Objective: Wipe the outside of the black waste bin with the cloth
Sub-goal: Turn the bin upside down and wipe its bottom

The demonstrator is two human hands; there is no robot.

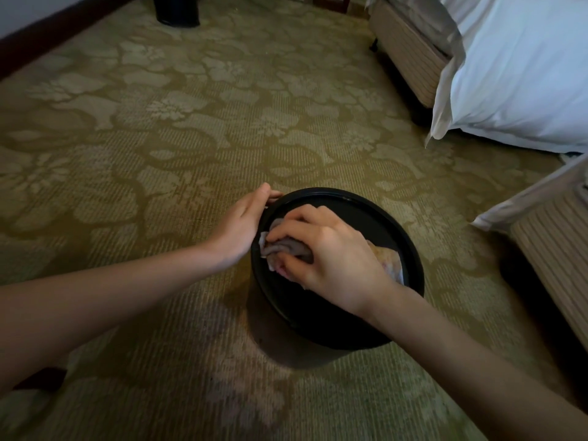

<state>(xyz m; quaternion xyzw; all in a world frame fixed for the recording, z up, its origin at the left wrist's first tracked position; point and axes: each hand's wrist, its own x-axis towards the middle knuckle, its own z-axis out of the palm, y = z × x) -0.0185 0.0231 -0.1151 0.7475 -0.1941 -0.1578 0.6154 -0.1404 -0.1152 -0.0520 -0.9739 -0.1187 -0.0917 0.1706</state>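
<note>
Mid-wipe, seemingly at the top: right grip [327, 249] clenched on bunched cloth [283, 246], pressed inside the rim of the black waste bin [416, 265] on the carpet [159, 138]; left grip [241, 224] flat-fingered against bin's left wall, steadying. Next, probably: cloth carried over rim, down outer side

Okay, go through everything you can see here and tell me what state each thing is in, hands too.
Bin: standing on the carpet, steadied by the left hand.
Cloth: bunched, at the bin's top near its left rim.
Left hand: fingers straight, resting against the bin's rim.
Right hand: curled round the cloth.
Second bin: standing far off, untouched.
Bed: white bedding hanging over its side.
</note>
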